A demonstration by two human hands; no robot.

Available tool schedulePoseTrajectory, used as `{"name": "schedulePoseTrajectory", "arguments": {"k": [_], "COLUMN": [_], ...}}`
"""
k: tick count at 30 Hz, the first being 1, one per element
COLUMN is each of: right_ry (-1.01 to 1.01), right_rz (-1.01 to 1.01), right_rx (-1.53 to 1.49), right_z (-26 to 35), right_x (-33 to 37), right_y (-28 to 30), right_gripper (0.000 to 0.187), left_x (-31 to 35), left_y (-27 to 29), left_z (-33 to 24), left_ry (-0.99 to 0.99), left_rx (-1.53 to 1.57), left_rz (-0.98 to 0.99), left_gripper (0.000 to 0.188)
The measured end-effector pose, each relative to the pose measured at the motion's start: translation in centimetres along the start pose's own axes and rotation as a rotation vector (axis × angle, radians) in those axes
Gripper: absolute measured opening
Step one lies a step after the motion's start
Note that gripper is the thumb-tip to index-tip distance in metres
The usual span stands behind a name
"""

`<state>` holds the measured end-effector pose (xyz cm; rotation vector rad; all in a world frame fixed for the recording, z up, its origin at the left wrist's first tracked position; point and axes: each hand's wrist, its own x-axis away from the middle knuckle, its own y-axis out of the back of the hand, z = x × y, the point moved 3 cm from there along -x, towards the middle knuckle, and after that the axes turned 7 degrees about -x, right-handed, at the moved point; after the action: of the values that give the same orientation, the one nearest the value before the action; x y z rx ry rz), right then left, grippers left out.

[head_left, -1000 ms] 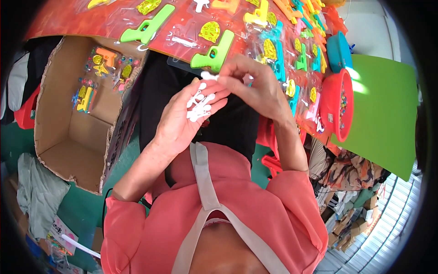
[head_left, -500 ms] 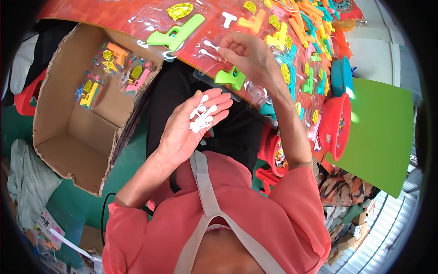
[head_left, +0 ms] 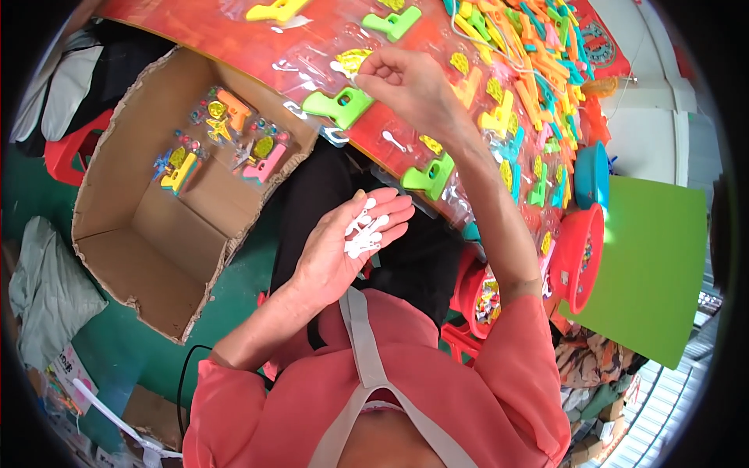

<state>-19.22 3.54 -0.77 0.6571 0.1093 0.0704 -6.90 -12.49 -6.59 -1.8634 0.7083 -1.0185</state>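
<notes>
My left hand (head_left: 331,253) is palm up with its fingers stretched out, and several small white spoon-shaped plastic pieces (head_left: 365,234) lie across it. Over the red table, my right hand (head_left: 406,82) has its fingertips pinched together beside a yellow faceted piece (head_left: 353,59). A white end (head_left: 338,67) shows at those fingertips; the rest is hidden. Just below sits a green toy pistol (head_left: 339,107) in a clear plastic tray. Closer to me, one white spoon-shaped piece (head_left: 394,140) lies next to another green toy pistol (head_left: 429,176).
A cardboard box (head_left: 148,257) at left holds a few packed toy sets (head_left: 226,115). Loose coloured toy pistols (head_left: 538,62) are heaped at the far right. Red tubs (head_left: 581,261) and a teal tub (head_left: 591,175) stand along the right, by a green board (head_left: 655,265).
The view has shifted, so the table sits lower in the picture. My right hand has moved left to the neighbouring tray. My left hand still carries the white pieces.
</notes>
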Motion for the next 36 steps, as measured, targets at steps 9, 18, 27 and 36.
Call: {"name": "schedulePoseTrajectory", "arguments": {"k": [9,18,27,36], "right_ry": [-0.035,-0.043,0.04,0.035], "right_rz": [0.039,0.097,0.041,-0.204], "right_rx": [0.07,0.014,-0.218,0.516], "right_z": [-0.1,-1.0,-1.6,-5.3], "right_x": [-4.4,-5.2,-7.2,-13.0], "right_y": [-2.6,-3.2,-0.9,4.1], "right_gripper": [0.017,0.016,0.014,0.03], "left_x": [0.7,1.0,0.7,0.6], "left_y": [0.9,1.3,1.1,0.7], "left_z": [-1.9,-3.1,-3.8,-5.3], "left_ry": [-0.033,-0.045,-0.063,-0.15], "left_rx": [0.028,0.035,0.018,0.003], "left_rz": [-0.025,-0.05,-0.046,-0.038], "left_gripper": [0.047,0.048,0.047,0.048]}}
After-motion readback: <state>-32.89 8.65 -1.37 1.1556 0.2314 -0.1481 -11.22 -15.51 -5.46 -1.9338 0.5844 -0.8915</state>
